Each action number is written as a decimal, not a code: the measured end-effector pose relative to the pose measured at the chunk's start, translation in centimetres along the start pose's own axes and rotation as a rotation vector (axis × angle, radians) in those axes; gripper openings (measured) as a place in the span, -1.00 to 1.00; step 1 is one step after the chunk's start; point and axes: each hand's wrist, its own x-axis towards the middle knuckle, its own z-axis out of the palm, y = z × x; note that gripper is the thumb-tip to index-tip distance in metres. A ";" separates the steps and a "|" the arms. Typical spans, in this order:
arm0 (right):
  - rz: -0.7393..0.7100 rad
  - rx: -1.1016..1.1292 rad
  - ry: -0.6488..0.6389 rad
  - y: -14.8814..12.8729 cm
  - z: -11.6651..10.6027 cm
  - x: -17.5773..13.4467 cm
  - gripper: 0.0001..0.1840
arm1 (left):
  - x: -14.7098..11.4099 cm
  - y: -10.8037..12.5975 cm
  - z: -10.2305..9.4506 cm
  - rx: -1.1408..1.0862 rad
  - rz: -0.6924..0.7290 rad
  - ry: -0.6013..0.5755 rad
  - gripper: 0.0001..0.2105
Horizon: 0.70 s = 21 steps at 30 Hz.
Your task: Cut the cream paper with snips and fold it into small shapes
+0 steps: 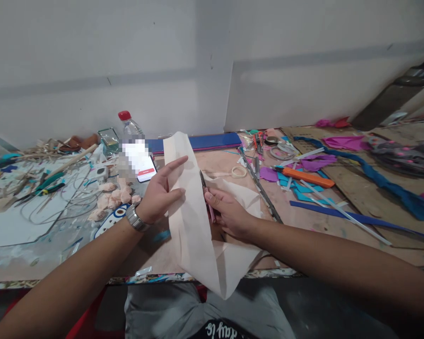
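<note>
Two bare hands meet over a long strip of cream paper (192, 221) in the head view, near the middle of the desk's (356, 188) front edge. The left hand (160, 193), with a metal watch (136, 217) on its wrist, pinches the strip's left edge between thumb and fingers, the forefinger stretched flat across the sheet. The right hand (229, 214) is closed around the pink handles of a pair of scissors (207, 197), whose dark blades point away from the person and lie against the paper's right edge. The strip rises toward the back of the desk, and its lower end hangs folded over the front edge above the person's lap.

Just behind the left hand lies a phone (143, 162), and behind that stands a clear bottle with a red cap (129, 126). Pale paper flowers (113, 195) sit left of the left wrist. Green-handled pliers (47, 183) and loose wire lie toward the left edge. A roll of tape (239, 171) rests behind the right hand. An orange utility knife (307, 177) lies among blue and purple scraps on the right half, and a twisted blue strip (374, 181) runs toward the right edge. A blue board (205, 141) lies along the back edge.
</note>
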 end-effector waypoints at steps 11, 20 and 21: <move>-0.003 0.060 0.038 -0.2 0.1 -0.1 -0.39 | -0.1 0.1 -0.1 0.003 -0.018 -0.026 -0.25; -0.033 0.036 0.032 -0.2 0.0 0.1 -0.39 | 0.0 0.1 -0.1 -0.028 -0.041 -0.058 -0.22; -0.039 0.040 0.038 -0.2 0.0 0.1 -0.38 | 0.0 0.1 -0.1 -0.026 -0.042 -0.062 -0.23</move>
